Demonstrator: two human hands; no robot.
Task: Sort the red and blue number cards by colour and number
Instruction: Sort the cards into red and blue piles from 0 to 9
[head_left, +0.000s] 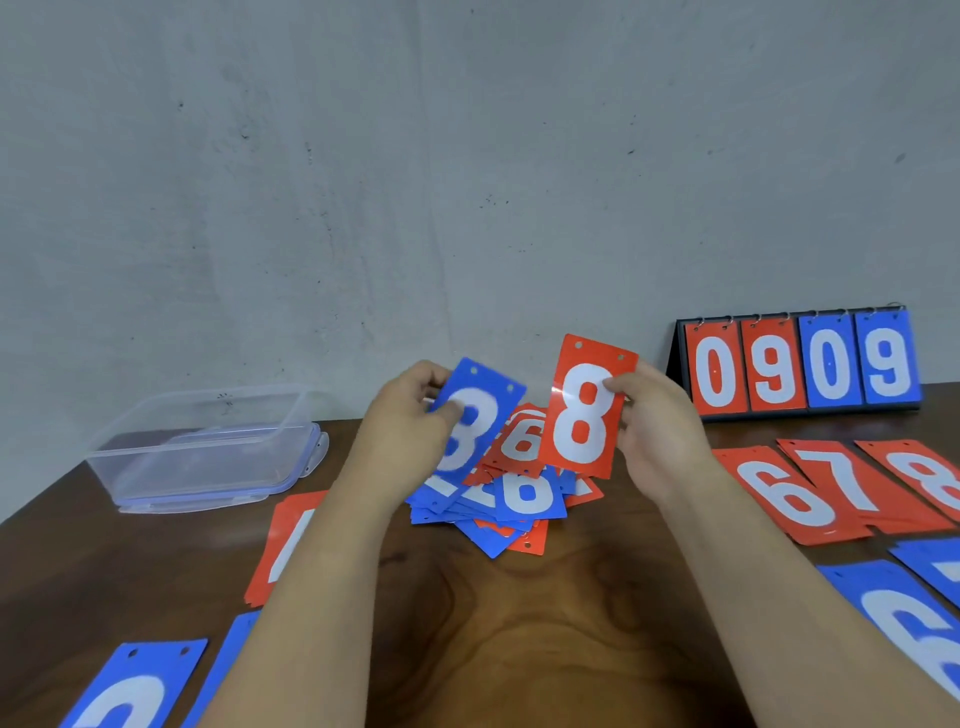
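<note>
The cards all look like thin glossy plastic rectangles with rounded corners, two punched holes along the top edge and a fat white digit printed on. Both forearms reach forward over the dark, smooth wood-grain worktop (519, 623). The left hand (410, 410) has its grip closed on a blue card (485, 397), thumb pressed across the face and fingers curled behind, so the digit is half hidden: could be a 3 or an 8, can't tell. That card tilts to the right. The right hand (660, 421) pinches a red 8 card (584, 410) by its right edge, thumb on the front, with the card nearly upright and catching a bit of glare. Both cards hang just above the messy pile (524, 493) of mixed red and blue cards mid-worktop. To the right lie a red 6 stack (784, 493), a red 7 stack (841, 478) and a red 8 stack (930, 478), overlapping a little, with blue stacks (904, 618) nearer the camera. On the left a red card (285, 545) sits partly under the left forearm, plus a bottom-left blue card (130, 686). A clear plastic box (208, 447) sits back left, and a black flip scoreboard (800, 364) reading 0909 stands back right by the rough grey wall (467, 156)
</note>
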